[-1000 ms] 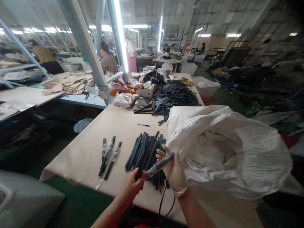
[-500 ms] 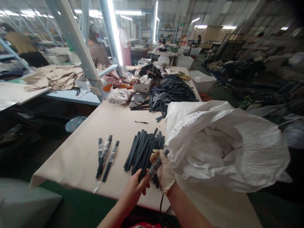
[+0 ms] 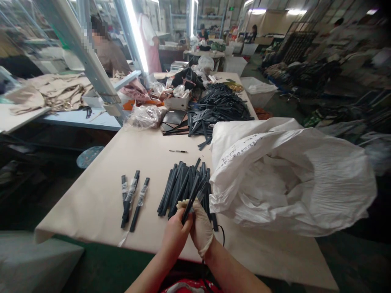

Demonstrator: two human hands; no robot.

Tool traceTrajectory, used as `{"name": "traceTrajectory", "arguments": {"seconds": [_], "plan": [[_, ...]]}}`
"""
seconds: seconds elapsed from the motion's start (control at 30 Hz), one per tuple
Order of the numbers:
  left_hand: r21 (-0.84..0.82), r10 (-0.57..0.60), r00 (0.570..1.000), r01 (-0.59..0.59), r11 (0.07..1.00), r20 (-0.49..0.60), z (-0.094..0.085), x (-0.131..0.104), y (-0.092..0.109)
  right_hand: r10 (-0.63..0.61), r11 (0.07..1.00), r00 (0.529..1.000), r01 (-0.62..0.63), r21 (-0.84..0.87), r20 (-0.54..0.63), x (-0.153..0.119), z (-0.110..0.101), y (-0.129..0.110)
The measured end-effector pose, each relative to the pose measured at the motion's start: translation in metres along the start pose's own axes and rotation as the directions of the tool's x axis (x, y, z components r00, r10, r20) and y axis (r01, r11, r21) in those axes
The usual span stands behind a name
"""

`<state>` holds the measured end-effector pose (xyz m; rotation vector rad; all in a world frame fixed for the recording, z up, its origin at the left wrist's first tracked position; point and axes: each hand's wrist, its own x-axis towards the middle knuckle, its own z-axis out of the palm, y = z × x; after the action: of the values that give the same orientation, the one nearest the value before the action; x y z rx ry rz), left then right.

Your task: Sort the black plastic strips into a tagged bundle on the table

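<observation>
Head view | bare left hand [image 3: 176,228], thin-gloved right hand [image 3: 200,230] | both gripping slim dark strips [image 3: 191,202]

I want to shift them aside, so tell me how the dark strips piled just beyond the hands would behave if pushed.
The dark strips look fairly stiff, since they lie straight. They may slide apart, as they overlap unevenly. Being flat-looking, they probably won't roll.

Strip pile [image 3: 174,191] is lying between bundles [image 3: 130,198] and sack [image 3: 235,175]

All are resting on the table [image 3: 100,203], bundles left, sack right. Before the pile, strips [image 3: 190,205] are sitting in left hand [image 3: 175,230] and right hand [image 3: 201,230]. Behind it, a pen [image 3: 179,151] is lying; farther back, a strip heap [image 3: 224,108], with a plastic bag [image 3: 145,117] left.
</observation>
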<state>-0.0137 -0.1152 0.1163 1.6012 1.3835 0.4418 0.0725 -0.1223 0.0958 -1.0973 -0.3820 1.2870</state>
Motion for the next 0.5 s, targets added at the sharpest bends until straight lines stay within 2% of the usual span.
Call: {"name": "traceTrajectory", "arguments": {"seconds": [0.07,0.1,0.17,0.2,0.23,0.3,0.33,0.37,0.4,0.47,0.5], "plan": [[-0.031,0.005,0.999,-0.006,1.0,-0.036,0.01,0.002,-0.007,0.103,0.967,0.994,-0.093,0.237,-0.027,-0.004,0.008,0.01],[-0.052,-0.005,1.0,0.004,0.999,-0.017,0.011,0.003,-0.013,0.13,0.96,0.991,-0.123,0.252,-0.011,-0.006,0.01,0.015],[-0.078,-0.034,0.999,0.037,0.996,0.034,0.005,0.01,-0.032,0.164,0.97,0.986,-0.168,0.173,0.038,-0.008,0.008,0.018],[-0.062,-0.045,0.998,0.047,0.997,0.034,-0.003,0.016,-0.046,0.148,0.983,0.988,-0.152,0.104,0.049,-0.007,0.003,0.015],[-0.013,-0.058,0.998,0.058,0.998,-0.026,-0.014,0.025,-0.061,0.095,0.995,0.995,-0.096,0.02,0.042,-0.006,-0.006,0.008],[0.116,-0.11,0.983,0.127,0.985,-0.144,-0.04,0.051,-0.095,-0.145,0.966,0.989,0.134,-0.221,-0.036,-0.004,-0.035,-0.017],[0.158,-0.15,0.969,0.183,0.97,-0.198,-0.054,0.065,-0.112,-0.304,0.889,0.95,0.253,-0.381,-0.077,-0.003,-0.054,-0.034],[0.205,-0.184,0.96,0.228,0.952,-0.212,-0.067,0.079,-0.128,-0.463,0.758,0.879,0.328,-0.563,-0.11,-0.003,-0.074,-0.054],[0.276,-0.191,0.957,0.249,0.929,-0.22,-0.079,0.09,-0.142,-0.595,0.602,0.793,0.329,-0.727,-0.133,-0.003,-0.095,-0.075],[0.423,-0.178,0.95,0.277,0.863,-0.257,-0.096,0.103,-0.162,-0.743,0.332,0.656,0.188,-0.924,-0.133,-0.001,-0.135,-0.113],[0.483,-0.158,0.943,0.289,0.826,-0.293,-0.102,0.104,-0.166,-0.772,0.207,0.627,0.093,-0.974,-0.104,0.002,-0.152,-0.129]]}}
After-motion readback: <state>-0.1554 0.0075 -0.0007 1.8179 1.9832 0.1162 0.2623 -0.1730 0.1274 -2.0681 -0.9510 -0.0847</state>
